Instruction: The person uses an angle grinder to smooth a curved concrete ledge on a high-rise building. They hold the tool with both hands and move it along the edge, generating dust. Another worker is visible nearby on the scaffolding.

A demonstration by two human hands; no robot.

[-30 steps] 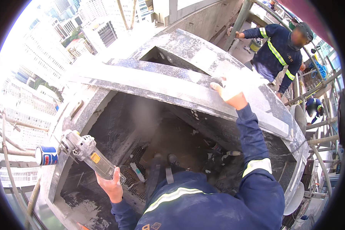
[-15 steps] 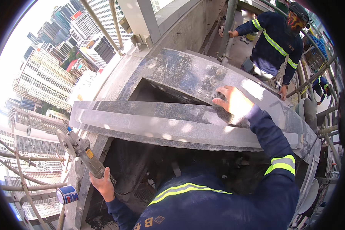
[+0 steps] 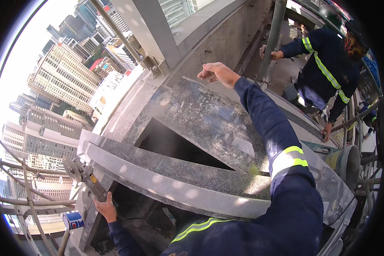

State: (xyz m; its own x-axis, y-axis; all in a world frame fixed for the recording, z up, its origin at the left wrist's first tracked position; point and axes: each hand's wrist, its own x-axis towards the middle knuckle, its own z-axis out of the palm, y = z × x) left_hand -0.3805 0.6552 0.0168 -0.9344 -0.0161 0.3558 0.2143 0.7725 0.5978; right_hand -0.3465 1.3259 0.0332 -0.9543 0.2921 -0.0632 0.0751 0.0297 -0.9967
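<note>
My left hand (image 3: 106, 207) grips the body of an angle grinder (image 3: 96, 185), a grey tool with a yellow label. Its disc points up and away, next to the left end of a long stone strip. My right hand (image 3: 219, 74) is raised over the far edge of a dusty, stained stone slab (image 3: 209, 115). Its fingers are loosely bent and apart, with nothing seen in them. Between slab and strip lies a dark triangular opening (image 3: 170, 143). The long grey speckled strip (image 3: 179, 185) crosses in front of me, a paler band along it.
A co-worker (image 3: 324, 72) in a dark reflective jacket stands at far right, one hand on an upright pipe (image 3: 271, 42). Scaffold poles (image 3: 34, 202) and a blue-and-white can (image 3: 73, 220) are at left, high above city buildings. A dark recess (image 3: 134, 205) lies below the strip.
My right hand has lifted off the slab near the strip and moved up and left, toward the far edge. My left hand still holds the grinder. The view has shifted.
</note>
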